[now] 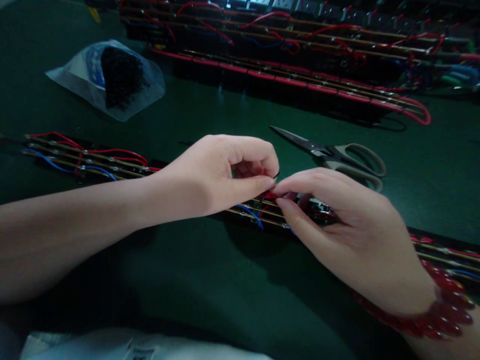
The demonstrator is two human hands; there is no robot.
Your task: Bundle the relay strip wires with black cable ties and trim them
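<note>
There are two hands, one left [225, 175] and one right [348, 225], and on the right wrist I count one beaded bracelet [448, 305]. Below the hands there is one wired strip [264, 212]; on it at least four stretches of blue wire [252, 215] are seen, while its red wires overlap too much for a sure number. One thin black piece [276, 175] shows at the left fingertips. The worktop [187, 280] is one. On it are one pair of scissors [318, 150] and one clear bag [153, 82], with many black strands [122, 80] inside, too dense to count. Of the far wired strips [292, 80], there are at least two.
</note>
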